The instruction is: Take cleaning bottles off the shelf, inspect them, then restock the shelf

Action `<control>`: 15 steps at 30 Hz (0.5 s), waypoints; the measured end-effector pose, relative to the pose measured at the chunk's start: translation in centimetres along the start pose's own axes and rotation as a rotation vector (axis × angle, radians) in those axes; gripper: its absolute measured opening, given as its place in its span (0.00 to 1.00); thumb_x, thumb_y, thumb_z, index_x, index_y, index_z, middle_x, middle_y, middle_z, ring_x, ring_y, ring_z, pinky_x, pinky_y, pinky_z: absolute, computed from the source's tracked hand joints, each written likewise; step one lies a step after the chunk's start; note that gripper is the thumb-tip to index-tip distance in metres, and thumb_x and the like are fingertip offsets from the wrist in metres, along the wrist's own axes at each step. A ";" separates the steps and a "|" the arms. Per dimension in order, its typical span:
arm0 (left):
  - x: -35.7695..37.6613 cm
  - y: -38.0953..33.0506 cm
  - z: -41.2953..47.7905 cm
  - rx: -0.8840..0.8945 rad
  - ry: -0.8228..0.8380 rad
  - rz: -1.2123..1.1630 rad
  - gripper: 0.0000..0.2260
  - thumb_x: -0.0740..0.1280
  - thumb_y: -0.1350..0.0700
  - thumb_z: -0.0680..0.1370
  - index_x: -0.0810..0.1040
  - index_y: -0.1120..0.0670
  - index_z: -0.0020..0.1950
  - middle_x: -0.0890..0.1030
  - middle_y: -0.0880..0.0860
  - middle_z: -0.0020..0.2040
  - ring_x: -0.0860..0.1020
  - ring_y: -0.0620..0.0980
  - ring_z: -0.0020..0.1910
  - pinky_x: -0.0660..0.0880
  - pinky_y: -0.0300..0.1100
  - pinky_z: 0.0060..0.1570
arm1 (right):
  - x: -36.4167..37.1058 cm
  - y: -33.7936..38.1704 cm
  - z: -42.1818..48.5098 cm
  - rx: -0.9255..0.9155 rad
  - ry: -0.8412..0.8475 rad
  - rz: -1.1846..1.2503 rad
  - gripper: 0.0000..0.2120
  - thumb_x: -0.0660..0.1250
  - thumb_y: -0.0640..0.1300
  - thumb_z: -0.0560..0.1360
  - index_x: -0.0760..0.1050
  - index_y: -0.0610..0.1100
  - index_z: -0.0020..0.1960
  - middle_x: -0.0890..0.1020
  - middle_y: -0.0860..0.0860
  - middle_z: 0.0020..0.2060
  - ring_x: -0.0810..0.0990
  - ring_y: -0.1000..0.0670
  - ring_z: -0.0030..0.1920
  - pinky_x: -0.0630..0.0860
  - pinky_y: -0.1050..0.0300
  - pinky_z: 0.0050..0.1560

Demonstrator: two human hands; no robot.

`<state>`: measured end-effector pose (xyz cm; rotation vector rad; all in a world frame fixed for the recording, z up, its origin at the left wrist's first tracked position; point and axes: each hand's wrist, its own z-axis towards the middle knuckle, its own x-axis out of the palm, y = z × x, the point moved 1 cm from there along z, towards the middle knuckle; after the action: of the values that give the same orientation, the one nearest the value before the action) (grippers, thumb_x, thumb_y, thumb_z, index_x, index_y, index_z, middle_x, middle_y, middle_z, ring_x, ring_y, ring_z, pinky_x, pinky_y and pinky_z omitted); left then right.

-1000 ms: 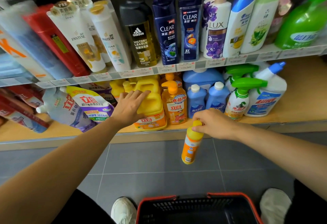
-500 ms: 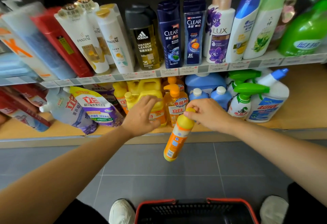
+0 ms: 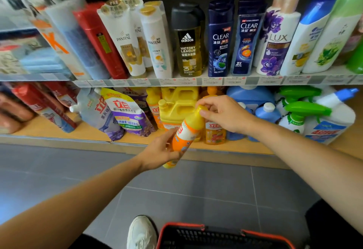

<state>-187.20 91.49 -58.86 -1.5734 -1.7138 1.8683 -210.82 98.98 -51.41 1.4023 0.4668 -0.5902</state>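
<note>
A slim orange bottle with a yellow cap (image 3: 186,132) hangs tilted in front of the bottom shelf (image 3: 59,131). My right hand (image 3: 225,115) pinches its yellow cap from above. My left hand (image 3: 163,150) grips the lower body of the same bottle from the left. Behind it on the shelf stand a big yellow jug (image 3: 178,103), an orange pump bottle (image 3: 215,131), blue bottles (image 3: 268,110) and green-trigger sprayers (image 3: 302,115).
Refill pouches (image 3: 125,115) and red packs (image 3: 39,105) lie at the shelf's left. The upper shelf (image 3: 196,80) carries shampoo bottles. A black basket with a red rim (image 3: 222,235) sits on the grey floor by my white shoe (image 3: 141,233).
My left hand left the yellow jug and took hold of the orange bottle's body. My right hand raised the bottle and tilted it toward the shelf.
</note>
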 end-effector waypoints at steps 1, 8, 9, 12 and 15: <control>-0.4 0.3 -0.1 -0.009 0.015 0.001 0.36 0.73 0.50 0.70 0.66 0.51 0.77 0.76 0.51 0.68 0.76 0.51 0.65 0.75 0.53 0.67 | 0.1 0.2 0.3 0.002 0.024 0.018 0.13 0.67 0.43 0.80 0.78 0.46 0.64 0.82 0.49 0.50 0.82 0.49 0.52 0.80 0.47 0.55; -1.9 2.3 -1.0 -0.007 -0.128 -0.014 0.30 0.80 0.49 0.70 0.72 0.47 0.68 0.79 0.46 0.60 0.79 0.49 0.59 0.81 0.45 0.57 | 1.2 1.4 2.0 -0.006 0.108 0.156 0.14 0.67 0.40 0.80 0.76 0.50 0.65 0.80 0.51 0.54 0.85 0.49 0.46 0.83 0.54 0.47; -2.0 2.4 -1.2 0.003 -0.186 0.003 0.30 0.81 0.47 0.68 0.72 0.45 0.67 0.79 0.45 0.59 0.79 0.48 0.57 0.81 0.42 0.54 | 1.5 1.4 2.1 0.003 0.092 0.160 0.15 0.69 0.42 0.78 0.76 0.49 0.64 0.81 0.49 0.54 0.85 0.47 0.44 0.83 0.51 0.46; -2.3 2.1 -1.4 0.043 -0.269 0.064 0.32 0.81 0.44 0.66 0.72 0.45 0.66 0.77 0.45 0.59 0.78 0.47 0.57 0.80 0.40 0.52 | 2.4 1.4 2.0 0.014 -0.043 0.176 0.09 0.72 0.43 0.76 0.80 0.47 0.56 0.84 0.47 0.46 0.85 0.47 0.38 0.84 0.45 0.42; -2.5 1.8 -1.3 0.022 -0.185 0.024 0.31 0.80 0.45 0.69 0.72 0.46 0.67 0.78 0.46 0.60 0.79 0.47 0.57 0.81 0.42 0.54 | 2.8 1.5 2.1 -0.008 -0.118 0.187 0.04 0.69 0.41 0.78 0.80 0.47 0.53 0.84 0.46 0.43 0.84 0.46 0.37 0.82 0.48 0.40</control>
<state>-184.26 89.97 -58.67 -1.4599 -1.7462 2.0959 -207.74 96.67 -51.77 1.3775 0.2402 -0.5154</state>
